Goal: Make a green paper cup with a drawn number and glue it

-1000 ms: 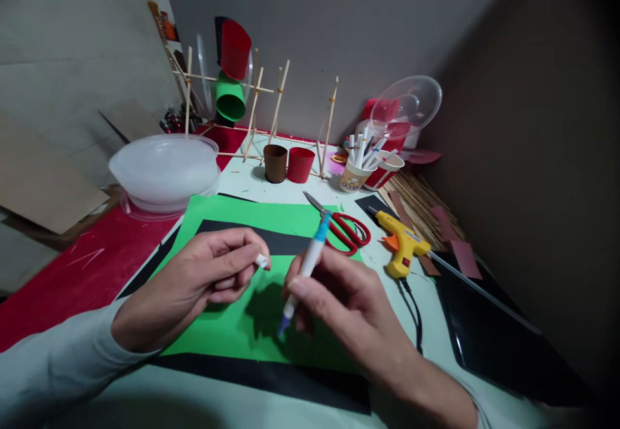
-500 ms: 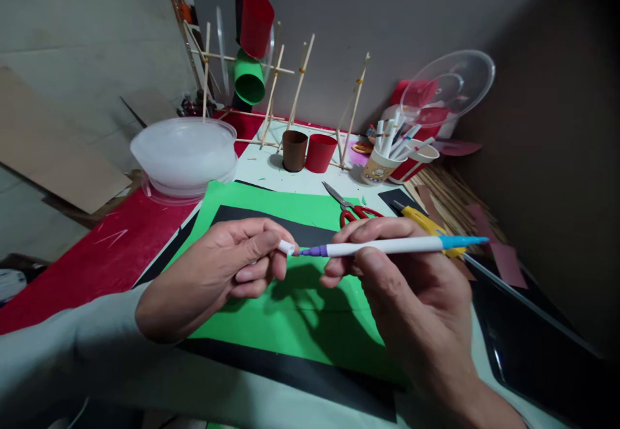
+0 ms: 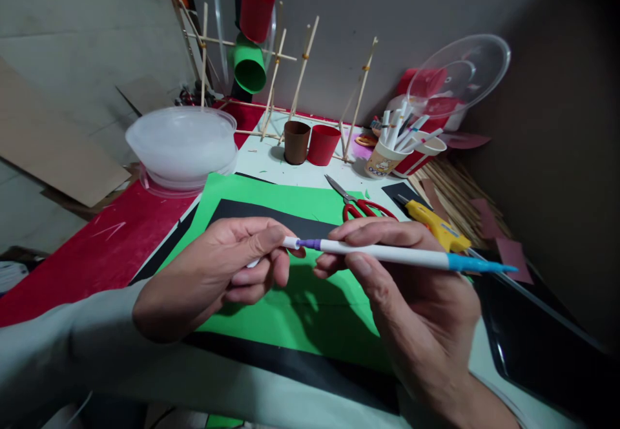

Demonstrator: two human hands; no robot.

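My right hand [image 3: 411, 287] is closed on a double-ended marker [image 3: 387, 252], white in the barrel, with a blue tip pointing right and a purple tip pointing left. Between the thumb and fingers of my left hand [image 3: 232, 261] is a white marker cap [image 3: 291, 243]. The purple tip sits at the cap's open end, partly inside it. Another white piece shows under my left thumb, mostly hidden by the fingers. Both hands are above green sheets [image 3: 271, 325] and a black sheet [image 3: 252, 212].
Red-handled scissors [image 3: 356, 203] and a yellow glue gun [image 3: 438, 225] lie behind my right hand. Further back stand brown [image 3: 296, 143] and red paper cups [image 3: 323, 145], a stick frame [image 3: 305, 61], and a cup of markers [image 3: 385, 159]. Plastic lids [image 3: 181, 141] are stacked at left.
The purple tip has gone into the mouth of the cap, where a small gap showed before. The marker's blue end has dipped lower. The whole view has shifted slightly.
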